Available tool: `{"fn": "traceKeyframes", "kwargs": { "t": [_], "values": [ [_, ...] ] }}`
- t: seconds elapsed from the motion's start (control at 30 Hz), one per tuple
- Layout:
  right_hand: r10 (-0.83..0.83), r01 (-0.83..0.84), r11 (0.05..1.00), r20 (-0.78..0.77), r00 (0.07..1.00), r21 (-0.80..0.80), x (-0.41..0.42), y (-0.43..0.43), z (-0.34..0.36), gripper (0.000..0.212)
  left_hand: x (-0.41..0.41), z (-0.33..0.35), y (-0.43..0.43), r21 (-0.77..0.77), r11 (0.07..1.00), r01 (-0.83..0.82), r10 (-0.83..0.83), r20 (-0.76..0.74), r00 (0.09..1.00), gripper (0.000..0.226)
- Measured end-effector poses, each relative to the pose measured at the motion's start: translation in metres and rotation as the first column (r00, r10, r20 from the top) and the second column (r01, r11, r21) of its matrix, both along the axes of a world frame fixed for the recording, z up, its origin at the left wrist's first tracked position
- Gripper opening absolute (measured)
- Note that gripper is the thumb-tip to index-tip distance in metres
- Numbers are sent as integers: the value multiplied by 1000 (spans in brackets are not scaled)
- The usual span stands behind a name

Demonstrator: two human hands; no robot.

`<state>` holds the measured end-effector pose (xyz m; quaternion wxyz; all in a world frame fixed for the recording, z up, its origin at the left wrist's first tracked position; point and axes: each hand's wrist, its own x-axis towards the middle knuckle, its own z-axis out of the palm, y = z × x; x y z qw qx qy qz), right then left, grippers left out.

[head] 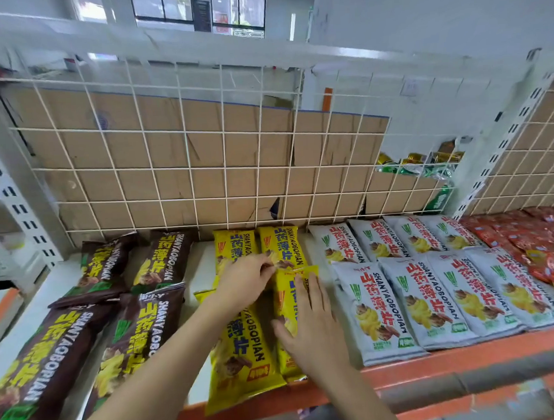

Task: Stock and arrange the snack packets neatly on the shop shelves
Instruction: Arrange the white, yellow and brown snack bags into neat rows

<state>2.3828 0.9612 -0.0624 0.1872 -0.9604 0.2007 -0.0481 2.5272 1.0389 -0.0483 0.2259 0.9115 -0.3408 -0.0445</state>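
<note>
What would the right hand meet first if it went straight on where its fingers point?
The right hand would probably meet the rear yellow packet, just beyond the front yellow packet under it.

Light was bright and even, from overhead and the windows (pixel 198 7) behind; shadows were faint. The packets (pixel 372 304) showed a mild sheen. Wide-angle distortion bowed the grid (pixel 182 165) toward the edges, where detail blurred.

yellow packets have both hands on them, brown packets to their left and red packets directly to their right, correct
No: the head view shows white packets directly right of the yellow packets; red packets lie beyond. The left hand and right hand are on the yellow ones, brown packets to their left.
</note>
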Motion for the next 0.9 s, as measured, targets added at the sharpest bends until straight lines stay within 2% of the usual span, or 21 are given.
{"fn": "traceKeyframes", "kwargs": {
  "t": [0.2,0.47,0.67,0.83,0.9],
  "values": [
    [-104,106,993,-40,994,51,-15,6,1,97,0,6,-8,-109,993,-46,31,-132,991,16],
    [-180,180,984,-67,981,-10,-25,18,-4,104,13,-2,-6,-102,983,-154,136,-163,977,9],
    [-230,230,973,-49,972,-5,-29,20,-1,105,9,-3,-7,-133,982,-132,120,-88,989,8],
    [-228,228,973,-13,974,-23,-33,20,-4,110,6,3,17,-276,957,-85,82,-22,996,13],
    [-193,194,981,37,980,-17,-35,18,-3,117,10,3,37,-219,972,-85,103,68,992,14]
  ]
}}
